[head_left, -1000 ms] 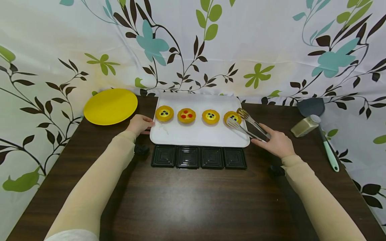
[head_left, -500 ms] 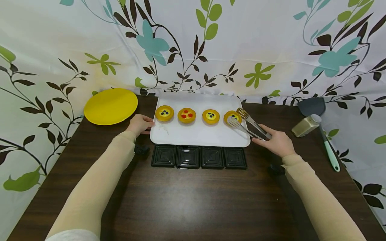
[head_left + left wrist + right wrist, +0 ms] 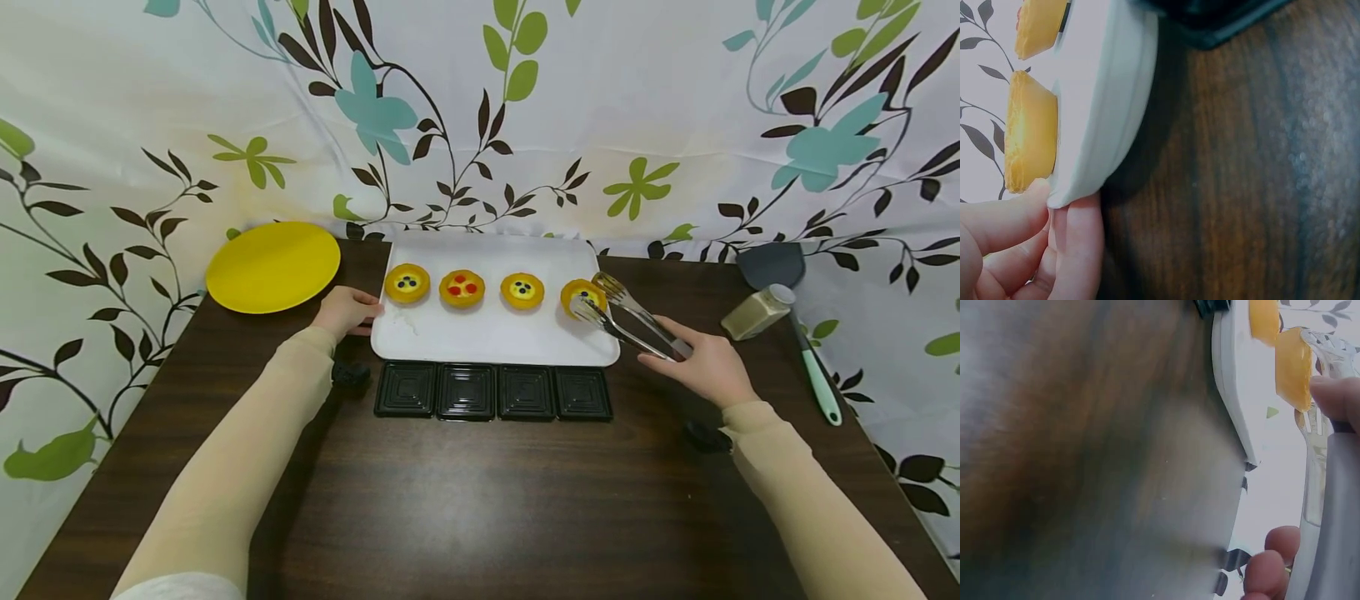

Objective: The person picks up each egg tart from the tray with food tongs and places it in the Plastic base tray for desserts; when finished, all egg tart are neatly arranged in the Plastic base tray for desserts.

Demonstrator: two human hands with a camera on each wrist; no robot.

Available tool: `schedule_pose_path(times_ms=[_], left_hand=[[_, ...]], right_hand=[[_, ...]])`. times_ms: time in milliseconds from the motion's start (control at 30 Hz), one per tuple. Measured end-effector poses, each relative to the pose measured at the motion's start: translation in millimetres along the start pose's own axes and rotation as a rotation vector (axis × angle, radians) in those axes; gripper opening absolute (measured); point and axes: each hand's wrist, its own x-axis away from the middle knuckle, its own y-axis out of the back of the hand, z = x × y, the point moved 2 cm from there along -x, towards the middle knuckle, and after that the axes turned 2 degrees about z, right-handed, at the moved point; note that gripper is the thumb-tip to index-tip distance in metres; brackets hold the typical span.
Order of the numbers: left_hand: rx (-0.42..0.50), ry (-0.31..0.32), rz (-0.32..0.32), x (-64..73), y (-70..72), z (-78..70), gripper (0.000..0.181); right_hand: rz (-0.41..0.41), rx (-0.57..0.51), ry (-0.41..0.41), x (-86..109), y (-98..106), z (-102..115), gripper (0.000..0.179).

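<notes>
On a white rectangular tray [image 3: 480,337] four-sided with a raised rim, several egg tarts stand in a row. My left hand [image 3: 347,312] pinches the tray's left rim, thumb above and fingers beneath, near the leftmost tart [image 3: 1032,131] with dark berries. Beside it is a tart [image 3: 462,288] with red pieces, then another berry tart [image 3: 522,291]. My right hand [image 3: 705,364] holds metal serving tongs [image 3: 645,321] at the tray's right side. Their fork-like ends stand either side of the rightmost tart [image 3: 573,292], one end overlapping its front.
Several black square dishes [image 3: 465,392] line the tray's front edge. A yellow plate [image 3: 273,267] lies at back left. To the right are a shaker jar [image 3: 757,312] and a spatula [image 3: 821,387] with a mint handle. A patterned curtain [image 3: 480,108] hangs behind the table.
My right hand has moved slightly right with the tongs, and the rightmost tart has shifted a little right on the tray. The left hand keeps its hold on the rim.
</notes>
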Motion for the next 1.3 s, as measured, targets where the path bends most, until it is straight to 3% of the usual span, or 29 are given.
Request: schedule_pose_path(times_ms=[400,800,1300], left_hand=[[0.008,-0.010,0.002,-3.8,-0.8,2.5,0.038],[0.007,-0.025,0.009,-0.7,-0.7,1.1,0.039],[0.021,-0.017,0.015,1.1,-0.8,0.4,0.040]], right_hand=[[-0.012,-0.013,0.056,47.2,12.1,8.9,0.075],[-0.032,-0.056,0.104,94.4,3.7,14.6,0.074],[-0.062,0.002,0.133,114.8,-8.3,9.2,0.075]])
